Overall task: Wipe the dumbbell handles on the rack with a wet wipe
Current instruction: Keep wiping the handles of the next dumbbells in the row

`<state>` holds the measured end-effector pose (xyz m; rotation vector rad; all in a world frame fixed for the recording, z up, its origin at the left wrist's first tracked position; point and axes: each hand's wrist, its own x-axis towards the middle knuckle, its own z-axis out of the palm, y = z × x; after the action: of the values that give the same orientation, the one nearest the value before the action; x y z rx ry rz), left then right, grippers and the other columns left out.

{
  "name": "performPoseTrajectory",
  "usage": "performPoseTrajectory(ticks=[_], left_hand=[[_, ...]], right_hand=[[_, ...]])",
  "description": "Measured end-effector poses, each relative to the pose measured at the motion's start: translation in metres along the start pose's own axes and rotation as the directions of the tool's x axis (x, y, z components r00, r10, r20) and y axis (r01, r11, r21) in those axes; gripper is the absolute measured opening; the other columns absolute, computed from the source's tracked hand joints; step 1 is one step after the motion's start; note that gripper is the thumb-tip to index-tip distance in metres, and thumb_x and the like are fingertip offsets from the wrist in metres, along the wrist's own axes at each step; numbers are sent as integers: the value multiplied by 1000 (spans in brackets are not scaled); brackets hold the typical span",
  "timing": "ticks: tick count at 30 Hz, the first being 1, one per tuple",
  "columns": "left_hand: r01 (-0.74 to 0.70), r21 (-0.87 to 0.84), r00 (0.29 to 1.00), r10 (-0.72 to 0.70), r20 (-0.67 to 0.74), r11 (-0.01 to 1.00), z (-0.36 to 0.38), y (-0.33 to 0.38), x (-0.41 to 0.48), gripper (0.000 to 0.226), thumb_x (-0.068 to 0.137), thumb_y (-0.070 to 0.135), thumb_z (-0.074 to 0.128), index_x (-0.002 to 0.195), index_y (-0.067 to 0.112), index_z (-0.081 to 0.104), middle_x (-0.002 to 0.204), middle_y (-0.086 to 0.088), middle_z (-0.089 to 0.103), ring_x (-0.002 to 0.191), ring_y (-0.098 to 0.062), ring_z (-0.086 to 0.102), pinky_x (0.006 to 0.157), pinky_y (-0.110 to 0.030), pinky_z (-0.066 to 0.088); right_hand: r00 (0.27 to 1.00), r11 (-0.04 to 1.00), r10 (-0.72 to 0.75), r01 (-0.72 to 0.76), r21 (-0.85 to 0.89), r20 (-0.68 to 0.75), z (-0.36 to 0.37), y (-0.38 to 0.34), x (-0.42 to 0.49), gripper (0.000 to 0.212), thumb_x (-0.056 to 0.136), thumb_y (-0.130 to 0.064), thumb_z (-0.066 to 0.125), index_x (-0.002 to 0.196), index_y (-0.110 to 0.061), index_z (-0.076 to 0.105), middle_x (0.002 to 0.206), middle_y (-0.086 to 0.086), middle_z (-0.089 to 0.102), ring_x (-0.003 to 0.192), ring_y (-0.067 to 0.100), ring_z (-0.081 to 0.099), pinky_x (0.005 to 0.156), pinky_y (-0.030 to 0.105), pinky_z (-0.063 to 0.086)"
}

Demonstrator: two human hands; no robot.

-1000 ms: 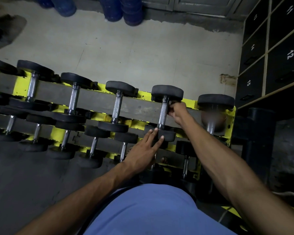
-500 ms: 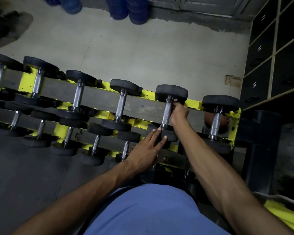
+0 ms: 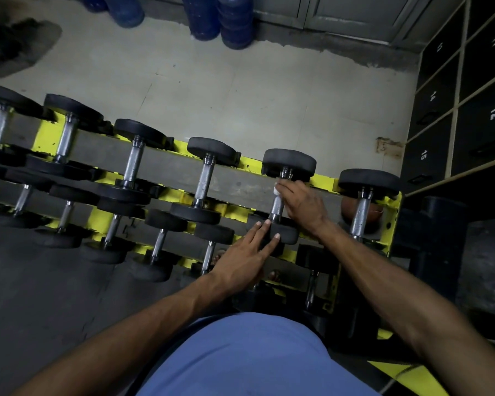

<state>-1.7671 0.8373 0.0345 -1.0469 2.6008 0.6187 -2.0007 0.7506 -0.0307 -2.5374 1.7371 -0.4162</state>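
Now the right hand (image 3: 303,205) grips a wet wipe (image 3: 276,190) against a dumbbell handle (image 3: 277,208) near the rack's (image 3: 325,182) right end. The left hand's (image 3: 242,261) flat fingers rest on its near head (image 3: 286,234).

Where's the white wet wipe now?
Head view, right of centre: the white wet wipe is under the right hand, on the chrome handle of the top row's second dumbbell from the right.

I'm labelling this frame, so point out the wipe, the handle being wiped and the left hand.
wipe (image 3: 277,190), head view, exposed white corner.
handle (image 3: 277,207), head view, bare metal below the wipe.
left hand (image 3: 242,260), head view, back of the hand.
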Motion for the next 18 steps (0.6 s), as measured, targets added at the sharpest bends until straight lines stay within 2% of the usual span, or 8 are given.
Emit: performPoseTrajectory(ticks=[2,4,6,9,11,12,16,18], left_hand=[[6,-2,1000,-6,3,1000,0,0,0,98,98,18,65,166,20,-6,170,-17,-22,159,-34,-13,120,-48,34],[11,-1,1000,-11,9,1000,0,1,0,98,98,17,64,166,21,-6,170,-17,-23,159,-33,-14,120,-49,33],[19,0,1000,-19,10,1000,2,2,1,98,98,18,65,166,21,-6,170,-16,-24,159,-33,-15,121,-49,32],[29,-3,1000,-29,-2,1000,3,4,1,99,98,15,65,166,21,-7,169,-16,-25,159,-33,-16,122,-50,29],[42,-8,999,-42,9,999,1,6,0,95,100,12,60,166,20,-7,169,-16,-25,158,-33,-17,123,-49,28],[45,-15,999,-45,10,999,0,7,-1,93,100,11,58,166,20,-7,169,-17,-25,158,-33,-17,123,-49,28],[59,-27,998,-59,-2,998,0,12,0,89,101,8,55,166,20,-5,169,-17,-24,158,-34,-17,123,-50,28],[69,-33,997,-70,-14,997,2,12,0,90,101,10,57,166,20,-4,169,-17,-24,158,-34,-16,123,-51,29]], right_hand=[[966,989,-150,150,18,210,-9,0,6,34,100,-22,48,131,-12,60,137,6,61,98,28,67,72,41,58],[865,951,-285,310,6,413,-19,0,13,33,99,-24,54,131,-16,57,136,3,60,93,27,69,64,38,55],[841,923,-297,373,-88,451,-30,5,25,34,97,-21,54,131,-21,58,133,-4,62,84,25,71,52,31,43],[939,966,-107,176,-188,327,-44,18,46,36,93,-14,54,125,-27,63,131,-12,65,94,23,72,58,31,48],[936,996,17,16,-90,351,-49,14,51,30,91,-15,57,117,-27,65,124,-11,68,102,25,69,64,33,50],[914,999,14,1,-38,405,-47,6,49,25,91,-17,57,113,-27,65,119,-9,68,101,26,68,65,33,48],[666,966,-212,252,51,715,-45,-27,52,15,93,-25,56,104,-27,67,104,0,70,93,28,68,61,31,43],[736,957,-117,263,-122,667,-52,-24,67,16,94,-22,55,104,-24,68,104,3,71,95,30,69,61,32,41]])
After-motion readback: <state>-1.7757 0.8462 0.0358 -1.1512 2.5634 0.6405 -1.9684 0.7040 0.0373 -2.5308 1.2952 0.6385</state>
